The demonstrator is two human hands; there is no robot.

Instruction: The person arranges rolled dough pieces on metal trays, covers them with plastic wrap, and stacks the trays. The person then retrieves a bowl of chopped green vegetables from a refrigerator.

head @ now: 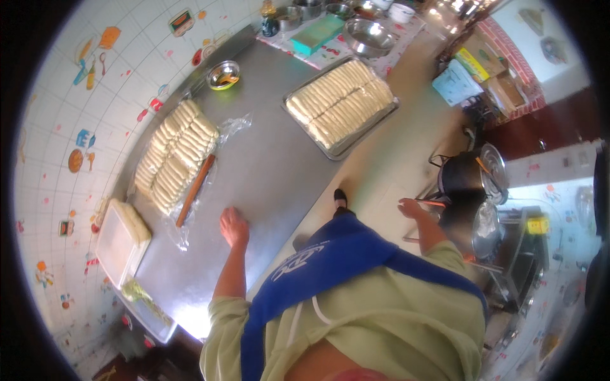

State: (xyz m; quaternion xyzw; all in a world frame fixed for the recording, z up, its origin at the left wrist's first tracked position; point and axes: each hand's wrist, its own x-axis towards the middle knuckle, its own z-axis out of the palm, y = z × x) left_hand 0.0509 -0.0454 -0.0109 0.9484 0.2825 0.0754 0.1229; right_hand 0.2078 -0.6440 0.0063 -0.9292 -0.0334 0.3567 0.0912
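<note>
My left hand [233, 226] is at the steel worktable [267, 176], its fingers together and bent, with no object visible in it. Beyond it a brown wooden rolling pin [195, 190] lies on plastic film beside rows of pale dough strips [176, 155]. My right hand [409, 208] hangs over the floor on the other side of my body, near the stove. Its fingers look curled, and whether it holds anything is unclear. Farther along the table, a metal baking tray [340, 155] carries two rows of dough strips [340, 102] under clear film.
A small metal bowl [223, 75] with an orange utensil stands by the tiled wall. White plastic containers [119, 243] line the table's near left. At the far end are a green box [317, 34] and a steel basin [369, 37]. A large dark pot [460, 174] stands right.
</note>
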